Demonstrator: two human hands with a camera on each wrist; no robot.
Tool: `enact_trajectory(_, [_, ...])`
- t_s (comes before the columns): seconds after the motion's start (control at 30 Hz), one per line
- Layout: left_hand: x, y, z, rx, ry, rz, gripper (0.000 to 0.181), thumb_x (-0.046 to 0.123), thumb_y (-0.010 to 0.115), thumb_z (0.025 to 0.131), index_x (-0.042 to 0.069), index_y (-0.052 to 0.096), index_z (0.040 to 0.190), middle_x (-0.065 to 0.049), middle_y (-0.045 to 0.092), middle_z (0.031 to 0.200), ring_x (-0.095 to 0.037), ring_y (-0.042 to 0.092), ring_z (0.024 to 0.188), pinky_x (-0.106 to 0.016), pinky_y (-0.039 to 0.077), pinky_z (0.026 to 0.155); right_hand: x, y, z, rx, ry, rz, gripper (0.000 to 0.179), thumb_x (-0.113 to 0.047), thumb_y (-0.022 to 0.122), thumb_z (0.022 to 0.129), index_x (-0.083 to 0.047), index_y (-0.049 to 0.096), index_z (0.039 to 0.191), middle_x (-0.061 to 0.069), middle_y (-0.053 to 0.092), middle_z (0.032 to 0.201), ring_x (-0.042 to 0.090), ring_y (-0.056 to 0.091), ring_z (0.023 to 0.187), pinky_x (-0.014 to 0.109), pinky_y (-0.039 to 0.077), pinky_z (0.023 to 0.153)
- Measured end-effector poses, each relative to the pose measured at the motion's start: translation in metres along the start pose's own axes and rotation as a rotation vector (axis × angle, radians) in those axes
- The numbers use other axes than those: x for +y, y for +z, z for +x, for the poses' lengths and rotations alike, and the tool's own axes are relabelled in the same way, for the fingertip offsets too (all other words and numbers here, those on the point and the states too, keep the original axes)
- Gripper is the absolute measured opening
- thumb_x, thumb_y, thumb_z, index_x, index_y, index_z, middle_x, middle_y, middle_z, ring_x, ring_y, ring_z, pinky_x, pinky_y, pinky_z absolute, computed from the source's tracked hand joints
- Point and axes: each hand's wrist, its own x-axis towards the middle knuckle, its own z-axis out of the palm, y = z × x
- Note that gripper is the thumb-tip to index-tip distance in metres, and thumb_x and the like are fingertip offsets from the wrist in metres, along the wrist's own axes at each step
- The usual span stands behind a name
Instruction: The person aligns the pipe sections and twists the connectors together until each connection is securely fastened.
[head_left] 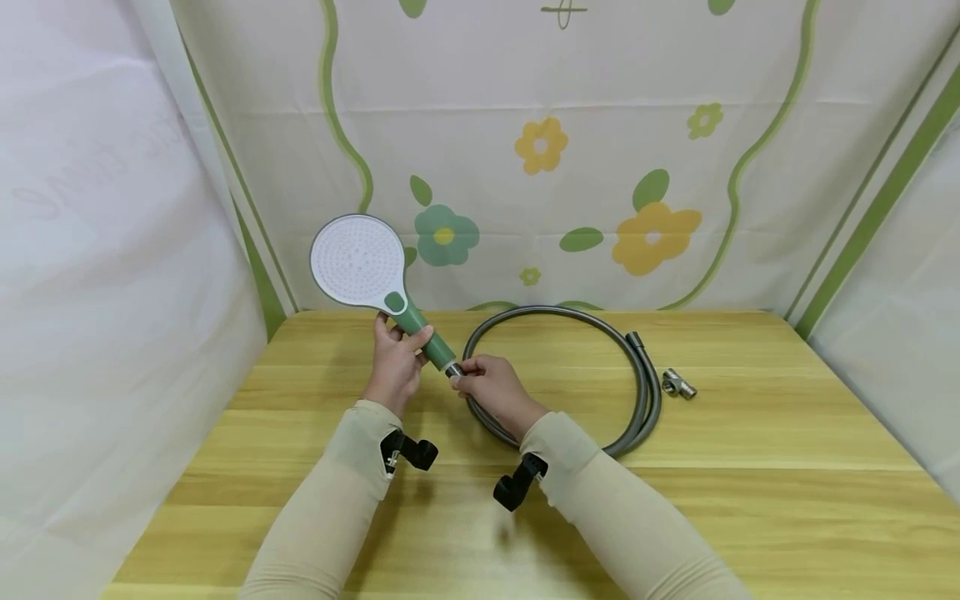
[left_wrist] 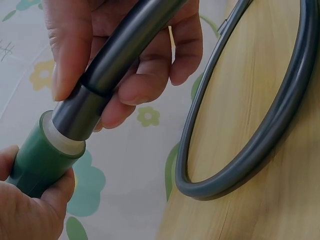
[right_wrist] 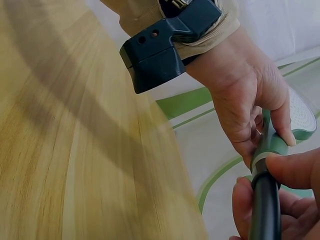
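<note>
A green shower head (head_left: 358, 260) with a round white spray face is raised above the table, tilted to the upper left. My left hand (head_left: 395, 363) grips its green handle (left_wrist: 45, 157). With thumb and fingers my right hand (head_left: 498, 390) pinches the dark collar (left_wrist: 80, 112) at one end of a grey shower hose (head_left: 636, 392). That collar sits at the pale threaded end (left_wrist: 62, 140) of the handle, and a narrow pale band shows between the two. In the right wrist view, the hose (right_wrist: 265, 210) runs in line with the handle.
The rest of the hose lies looped on the wooden table (head_left: 750, 517), its other end fitting (head_left: 634, 340) at the loop's right side. A metal tee connector (head_left: 678, 384) lies right of the loop. A flower-printed curtain (head_left: 480, 108) hangs behind the table's back edge.
</note>
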Motion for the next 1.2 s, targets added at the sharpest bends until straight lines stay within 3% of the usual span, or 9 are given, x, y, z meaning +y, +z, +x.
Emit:
enact_trajectory(0.6, [-0.0011, -0.0003, 0.0019, -0.010, 0.011, -0.017, 0.083, -0.009, 0.055, 0.093, 0.027, 0.009, 0.152, -0.016, 0.033, 0.145, -0.029, 0.044, 0.121, -0.046, 0.042, 0.100, 0.0031, -0.0021, 0.0019, -0.016, 0.025, 0.049, 0.024, -0.011, 0.060, 0.095, 0.005, 0.061, 0.114, 0.016, 0.066, 0.105, 0.037, 0.061, 0.101, 0.049, 0.048, 0.094])
enact_trajectory(0.97, [-0.0008, -0.0016, 0.0014, 0.004, -0.015, 0.019, 0.084, -0.005, 0.058, 0.092, 0.025, 0.008, 0.152, -0.016, 0.035, 0.142, -0.031, 0.043, 0.125, -0.046, 0.043, 0.101, 0.0001, -0.0052, -0.0008, -0.050, 0.002, -0.105, 0.027, -0.017, 0.061, 0.095, 0.001, 0.060, 0.115, 0.011, 0.063, 0.101, 0.037, 0.060, 0.100, 0.047, 0.050, 0.088])
enact_trajectory(1.2, [-0.0033, -0.0039, 0.0024, 0.010, -0.021, 0.032, 0.083, -0.005, 0.059, 0.092, 0.025, 0.010, 0.152, -0.015, 0.037, 0.138, -0.029, 0.045, 0.121, -0.045, 0.044, 0.098, -0.0010, -0.0057, -0.0021, -0.038, -0.016, -0.232, 0.026, -0.020, 0.063, 0.095, -0.001, 0.064, 0.112, 0.009, 0.064, 0.103, 0.021, 0.059, 0.090, 0.033, 0.051, 0.077])
